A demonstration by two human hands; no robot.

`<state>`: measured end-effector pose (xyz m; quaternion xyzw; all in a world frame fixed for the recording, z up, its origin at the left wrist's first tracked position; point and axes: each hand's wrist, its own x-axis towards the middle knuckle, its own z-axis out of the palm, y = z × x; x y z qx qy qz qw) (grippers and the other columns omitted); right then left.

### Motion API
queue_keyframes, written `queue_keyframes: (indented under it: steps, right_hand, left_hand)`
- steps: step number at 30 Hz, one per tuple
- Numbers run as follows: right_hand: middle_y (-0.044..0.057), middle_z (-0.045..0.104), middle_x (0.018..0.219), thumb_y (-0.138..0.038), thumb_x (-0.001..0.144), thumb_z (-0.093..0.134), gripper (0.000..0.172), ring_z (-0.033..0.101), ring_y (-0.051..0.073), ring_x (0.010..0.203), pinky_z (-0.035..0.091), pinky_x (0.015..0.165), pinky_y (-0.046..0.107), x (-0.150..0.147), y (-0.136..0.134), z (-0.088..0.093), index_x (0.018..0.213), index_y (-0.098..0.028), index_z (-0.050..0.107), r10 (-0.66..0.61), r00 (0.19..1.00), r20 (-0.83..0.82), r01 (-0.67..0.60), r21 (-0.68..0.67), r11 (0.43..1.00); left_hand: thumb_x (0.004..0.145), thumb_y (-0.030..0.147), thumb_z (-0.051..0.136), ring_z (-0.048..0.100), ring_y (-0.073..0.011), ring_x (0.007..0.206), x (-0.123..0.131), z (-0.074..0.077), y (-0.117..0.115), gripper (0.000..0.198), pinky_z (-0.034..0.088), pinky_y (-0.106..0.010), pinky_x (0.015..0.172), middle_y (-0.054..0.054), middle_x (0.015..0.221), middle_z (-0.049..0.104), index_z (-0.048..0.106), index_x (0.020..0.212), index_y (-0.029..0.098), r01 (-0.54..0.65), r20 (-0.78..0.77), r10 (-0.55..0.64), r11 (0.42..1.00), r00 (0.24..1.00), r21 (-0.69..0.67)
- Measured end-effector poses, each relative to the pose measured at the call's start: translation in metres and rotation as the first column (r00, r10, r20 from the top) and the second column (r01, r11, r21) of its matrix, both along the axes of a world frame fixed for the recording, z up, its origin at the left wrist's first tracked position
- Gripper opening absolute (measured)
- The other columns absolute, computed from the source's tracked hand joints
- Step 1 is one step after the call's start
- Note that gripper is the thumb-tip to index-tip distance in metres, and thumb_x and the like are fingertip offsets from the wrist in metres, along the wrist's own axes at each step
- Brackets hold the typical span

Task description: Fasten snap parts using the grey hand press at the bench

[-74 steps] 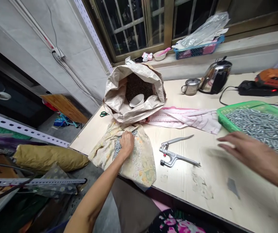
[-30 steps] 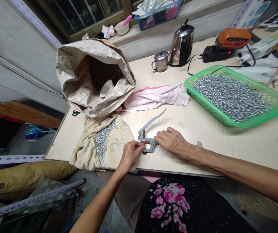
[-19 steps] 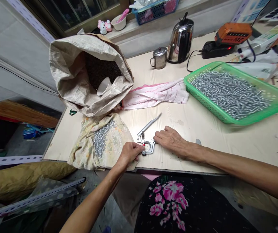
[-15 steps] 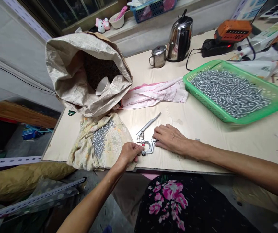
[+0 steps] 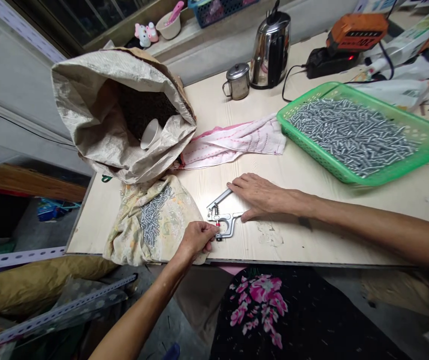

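Silver snap-fastener pliers (image 5: 230, 226) lie on the table with their handles spread and a spring showing by the jaw. My right hand (image 5: 257, 196) spans the handles, fingertips on the upper one and thumb against the lower one. Close to the jaw's red-marked tip, my left hand (image 5: 198, 237) is pinched closed; whatever lies between its fingertips is too small to make out. To the left of that hand, a pile of small metal pins (image 5: 154, 217) rests on a crumpled floral cloth (image 5: 179, 220).
A green basket (image 5: 314, 150) of metal pins stands at the right. Back left is an open woven sack (image 5: 87, 115) with dark small pieces and a white cup (image 5: 151, 134) inside. Behind are a pink-striped towel (image 5: 237, 140), a lidded mug (image 5: 238, 82), a kettle (image 5: 270, 50) and a charging battery (image 5: 357, 32).
My right hand has moved up from the lower handle, its fingers now reaching the upper handle. My left hand stays pinched by the jaw. The view has shifted slightly.
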<state>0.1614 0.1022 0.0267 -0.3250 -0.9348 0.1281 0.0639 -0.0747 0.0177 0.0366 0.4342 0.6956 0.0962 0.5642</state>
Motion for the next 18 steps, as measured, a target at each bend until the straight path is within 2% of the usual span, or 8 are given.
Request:
queue_keyframes:
  steps: [4, 7, 8, 10, 12, 14, 16, 18]
  right_hand:
    - [0.012, 0.057, 0.103, -0.047, 0.074, 0.08, 0.049, 0.049, 0.027, 0.092, 0.043, 0.076, 0.038, 0.001, -0.007, 0.005, 0.103, -0.014, 0.058, -0.019, 1.0, -0.002, 0.019, -0.068, 0.997]
    - [0.011, 0.056, 0.1, -0.036, 0.081, 0.075, 0.031, 0.048, 0.025, 0.091, 0.042, 0.069, 0.034, 0.002, -0.014, 0.005, 0.098, -0.017, 0.057, -0.031, 0.998, -0.055, 0.025, -0.106, 0.994]
    - [0.011, 0.056, 0.1, -0.034, 0.083, 0.075, 0.028, 0.048, 0.025, 0.092, 0.042, 0.069, 0.034, 0.002, -0.016, 0.004, 0.097, -0.017, 0.057, -0.038, 0.997, -0.061, 0.032, -0.109, 0.994]
    - [0.011, 0.056, 0.1, -0.032, 0.084, 0.074, 0.027, 0.049, 0.025, 0.093, 0.043, 0.071, 0.034, 0.0, -0.019, 0.004, 0.098, -0.016, 0.057, -0.053, 0.997, -0.053, 0.047, -0.101, 0.994]
    - [0.011, 0.057, 0.102, -0.033, 0.083, 0.075, 0.032, 0.05, 0.026, 0.095, 0.045, 0.074, 0.035, -0.001, -0.022, 0.004, 0.102, -0.015, 0.057, -0.068, 0.997, -0.04, 0.064, -0.087, 0.994]
    - [0.012, 0.058, 0.105, -0.037, 0.079, 0.078, 0.043, 0.05, 0.026, 0.094, 0.045, 0.076, 0.036, 0.001, -0.024, 0.006, 0.109, -0.014, 0.056, -0.087, 0.996, -0.02, 0.085, -0.082, 0.993]
    - [0.014, 0.058, 0.11, -0.041, 0.072, 0.084, 0.061, 0.051, 0.027, 0.096, 0.046, 0.076, 0.037, 0.005, -0.026, 0.01, 0.117, -0.011, 0.054, -0.133, 0.991, 0.025, 0.135, -0.084, 0.987]
    - [0.015, 0.058, 0.113, -0.04, 0.068, 0.087, 0.067, 0.051, 0.029, 0.098, 0.045, 0.077, 0.038, 0.01, -0.027, 0.014, 0.118, -0.01, 0.054, -0.17, 0.983, 0.075, 0.177, -0.087, 0.98]
  left_hand:
    - [0.083, 0.034, 0.064, 0.041, -0.0078, 0.033, -0.001, 0.002, -0.001, 0.024, 0.032, -0.021, 0.038, 0.006, 0.044, 0.048, 0.061, 0.068, 0.015, 0.029, -0.058, -0.03, 0.999, 0.998, -0.014]
    - [0.086, 0.037, 0.063, 0.055, -0.0129, 0.049, 0.003, 0.009, -0.006, 0.025, 0.045, -0.026, 0.052, 0.002, 0.058, 0.057, 0.066, 0.075, 0.015, 0.166, -0.306, -0.101, 0.966, 0.947, 0.197]
    - [0.087, 0.038, 0.063, 0.061, -0.016, 0.061, 0.006, 0.011, -0.007, 0.023, 0.049, -0.028, 0.06, -0.001, 0.068, 0.062, 0.068, 0.083, 0.016, 0.251, -0.405, -0.111, 0.916, 0.907, 0.313]
    - [0.087, 0.037, 0.066, 0.064, -0.023, 0.091, 0.015, 0.013, -0.006, 0.025, 0.052, -0.035, 0.078, -0.008, 0.097, 0.067, 0.067, 0.103, 0.018, 0.447, -0.548, -0.133, 0.747, 0.826, 0.492]
    - [0.084, 0.037, 0.071, 0.056, -0.0282, 0.115, 0.026, 0.011, 0.001, 0.042, 0.05, -0.041, 0.092, -0.012, 0.124, 0.061, 0.06, 0.121, 0.019, 0.615, -0.615, -0.226, 0.569, 0.756, 0.546]
    - [0.082, 0.037, 0.073, 0.049, -0.03, 0.124, 0.037, 0.006, 0.013, 0.056, 0.047, -0.045, 0.1, -0.013, 0.135, 0.054, 0.051, 0.131, 0.019, 0.724, -0.65, -0.337, 0.442, 0.681, 0.53]
    - [0.082, 0.035, 0.073, 0.05, -0.0304, 0.12, 0.046, 0.004, 0.026, 0.063, 0.047, -0.046, 0.099, -0.014, 0.134, 0.054, 0.045, 0.136, 0.017, 0.792, -0.679, -0.414, 0.395, 0.606, 0.466]
    - [0.082, 0.034, 0.073, 0.052, -0.0308, 0.113, 0.052, 0.005, 0.036, 0.066, 0.048, -0.046, 0.094, -0.014, 0.127, 0.057, 0.043, 0.137, 0.013, 0.842, -0.713, -0.46, 0.384, 0.53, 0.378]
